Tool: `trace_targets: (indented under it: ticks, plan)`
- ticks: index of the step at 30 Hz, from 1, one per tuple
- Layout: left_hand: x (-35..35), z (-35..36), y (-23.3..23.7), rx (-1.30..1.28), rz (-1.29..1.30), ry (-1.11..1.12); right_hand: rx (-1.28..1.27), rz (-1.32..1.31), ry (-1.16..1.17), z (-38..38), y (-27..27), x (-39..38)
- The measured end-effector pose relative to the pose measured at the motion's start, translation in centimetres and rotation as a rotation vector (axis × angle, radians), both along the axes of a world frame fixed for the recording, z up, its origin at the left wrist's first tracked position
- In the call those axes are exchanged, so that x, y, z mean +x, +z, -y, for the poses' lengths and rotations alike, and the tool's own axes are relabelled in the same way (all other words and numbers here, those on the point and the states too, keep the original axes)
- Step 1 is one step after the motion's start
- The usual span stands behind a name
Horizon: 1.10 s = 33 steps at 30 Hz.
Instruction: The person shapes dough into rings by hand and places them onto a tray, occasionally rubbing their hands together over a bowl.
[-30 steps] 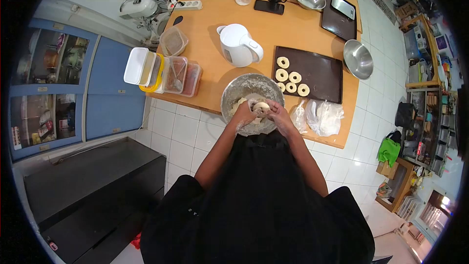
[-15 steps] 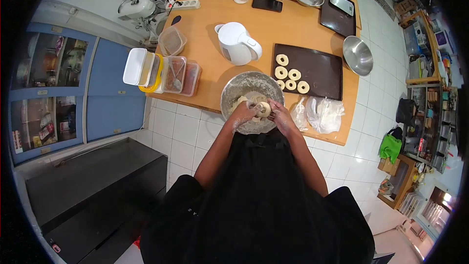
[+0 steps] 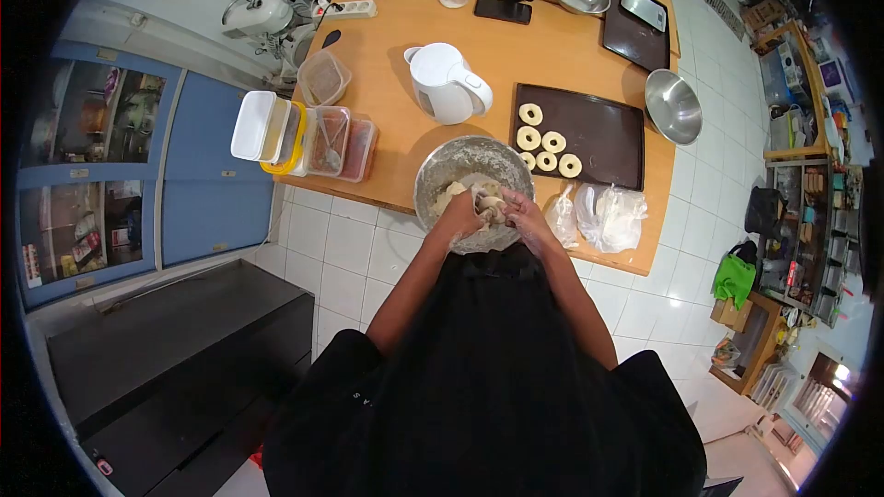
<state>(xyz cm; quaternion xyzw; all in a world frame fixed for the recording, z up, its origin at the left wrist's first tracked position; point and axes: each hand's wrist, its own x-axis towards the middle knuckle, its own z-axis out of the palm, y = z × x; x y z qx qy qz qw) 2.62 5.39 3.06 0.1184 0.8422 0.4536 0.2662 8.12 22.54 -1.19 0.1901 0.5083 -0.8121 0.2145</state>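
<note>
Dough piece [image 3: 494, 206], pale and floury, sits between the person's two hands, above the near half of the metal bowl [image 3: 463, 155]. From where I stand, it lies just off the fingertips of the left hand's [image 3: 459, 215] inner side and touches them, with the thumb and fingers of that hand closed on it. The right hand [image 3: 525, 213] meets it from the opposite side, fingers bent inward; whether they pinch it or merely steady it, I can't tell. Neither hand looks clearly nearer, since both come right up to it. Its long axis is hard to read, as the fingers cover much of the outline, and I can't make out a hole from here.

More loose dough [image 3: 448, 194] rests in the bowl, just beyond the left hand and to its outer side. Farther out past that hand stands the white kettle [image 3: 447, 83]. Beyond the right hand and off to its outer side is the dark tray [image 3: 599, 133], so the right is the nearer hand to it. Six dough rings [image 3: 553, 142] lie flat at the tray's side closest to the hands, and the plastic bag [image 3: 611, 221] sits beside the right hand, outward from it.
</note>
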Motion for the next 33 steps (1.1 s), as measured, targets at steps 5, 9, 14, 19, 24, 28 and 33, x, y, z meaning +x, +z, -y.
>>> trace_targets:
  ticks: [5, 9, 14, 19, 24, 28, 33]
  plan:
    - [-0.2, -0.2, -0.4, -0.178, -0.072, -0.096, 0.016, -0.029, 0.023, 0.0, -0.6, 0.1]
    - [-0.5, -0.4, 0.1, -0.171, -0.002, -0.044, 0.017, 0.027, -0.023, 0.0, -0.4, 0.0]
    - [-0.5, -0.3, -1.9, -0.187, -0.054, -0.063, 0.017, 0.094, -0.019, -0.2, -0.8, -0.1]
    - [-0.7, -0.3, -2.3, -0.089, -0.114, -0.132, 0.165, 0.086, 0.025, 0.0, 0.7, -0.4]
    - [-0.8, 0.0, -2.0, -0.127, -0.023, -0.065, 0.096, 0.109, -0.072, 0.1, -0.1, -0.6]
    - [-0.7, 0.1, -2.0, -0.055, -0.041, -0.049, 0.051, 0.112, -0.057, 0.0, 0.1, -0.6]
    - [-0.9, 0.2, -2.6, -0.075, -0.033, -0.109, 0.159, 0.104, 0.005, 0.2, 0.1, -1.0]
